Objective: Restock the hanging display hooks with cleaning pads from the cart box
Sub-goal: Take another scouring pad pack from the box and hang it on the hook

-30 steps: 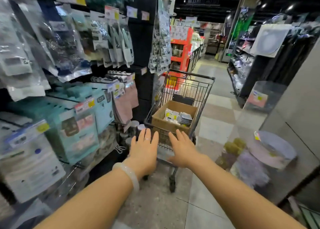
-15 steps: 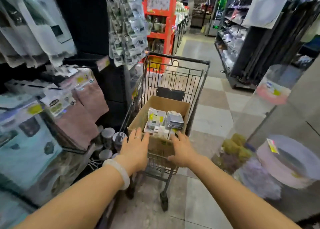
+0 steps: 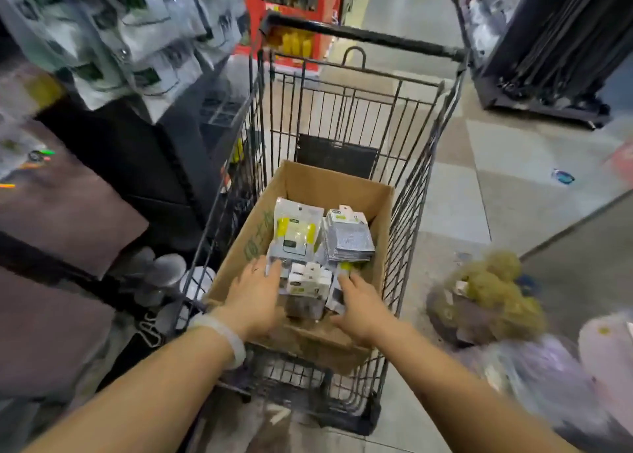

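Your way into the cardboard box [image 3: 322,183] is open from above at frame center. The wire cart [image 3: 424,165] walls fence it left, right and far. Hanging packets [image 3: 137,41] crowd the upper left; the tiled floor [image 3: 479,192] at right lies free.

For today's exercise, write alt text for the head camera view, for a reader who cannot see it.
Two bare hands, left hand and right hand, reach into a cardboard box of packaged cleaning pads inside a wire shopping cart. Hanging packets fill the display on the left of the store aisle.
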The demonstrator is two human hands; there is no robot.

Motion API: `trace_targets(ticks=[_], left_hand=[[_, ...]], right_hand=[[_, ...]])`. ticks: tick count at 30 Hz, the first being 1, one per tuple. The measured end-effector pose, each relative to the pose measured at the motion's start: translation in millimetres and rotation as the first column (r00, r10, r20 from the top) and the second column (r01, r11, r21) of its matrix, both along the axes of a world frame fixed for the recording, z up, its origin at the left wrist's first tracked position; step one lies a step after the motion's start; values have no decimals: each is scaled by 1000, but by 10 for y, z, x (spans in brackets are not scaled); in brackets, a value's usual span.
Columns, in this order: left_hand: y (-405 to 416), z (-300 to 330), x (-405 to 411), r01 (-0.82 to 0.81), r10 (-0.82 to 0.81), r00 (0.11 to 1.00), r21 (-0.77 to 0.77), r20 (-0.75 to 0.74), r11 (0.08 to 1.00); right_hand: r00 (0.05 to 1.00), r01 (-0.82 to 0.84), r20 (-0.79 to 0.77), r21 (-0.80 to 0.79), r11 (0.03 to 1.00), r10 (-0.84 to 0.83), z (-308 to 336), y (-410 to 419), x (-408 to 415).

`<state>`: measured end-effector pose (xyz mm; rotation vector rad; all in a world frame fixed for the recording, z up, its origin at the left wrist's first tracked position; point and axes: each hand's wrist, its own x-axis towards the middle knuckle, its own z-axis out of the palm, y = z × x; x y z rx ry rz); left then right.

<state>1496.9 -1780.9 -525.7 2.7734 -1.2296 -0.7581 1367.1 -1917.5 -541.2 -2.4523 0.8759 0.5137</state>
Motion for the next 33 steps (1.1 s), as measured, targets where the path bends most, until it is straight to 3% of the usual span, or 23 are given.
trace_targets(ticks=[7, 13, 21, 24, 29, 33], left_hand=[[-627, -1048, 602, 50, -33, 984, 96, -174, 994], [-902, -1716, 855, 58, -19, 946, 111, -325, 992], [-976, -1944, 841, -183, 153, 876, -22, -458, 983], [-931, -1778, 941, -292, 269, 790, 48, -551, 955], [-890, -1194, 1123, -468, 327, 561, 35, -761, 883], [-886, -599, 1024, -642, 295, 438, -66, -849, 764]], right_hand=[[987, 147, -96, 220, 964, -128, -1010, -386, 660], [936, 351, -107, 282, 893, -334, -1606, -570, 934], [942, 334, -123, 229, 915, -313, -1822, -621, 951], [907, 415, -85, 358, 837, -413, -1660, -669, 890], [784, 433, 7, 710, 555, -621, -1079, -755, 843], [677, 370, 122, 795, 480, -725, -541, -768, 880]])
